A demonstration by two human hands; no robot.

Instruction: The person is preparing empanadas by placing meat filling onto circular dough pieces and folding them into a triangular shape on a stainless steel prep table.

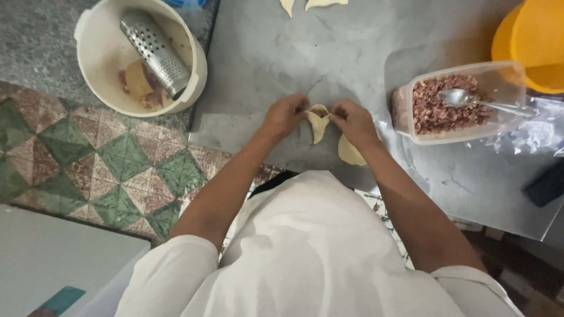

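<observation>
Dough wrapper [318, 122], soft, pale, half-folded over probably minced filling; left hand [286, 115], right hand [352, 120] grip pinching its edges.

Bare metal table [276, 53] lies open at twelve o'clock of the hands; at three o'clock a plastic container [458, 103] with spoon [464, 97] blocks the way.

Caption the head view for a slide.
Both hands, left hand and right hand, pinch a filled dough wrapper above a metal table.
</observation>
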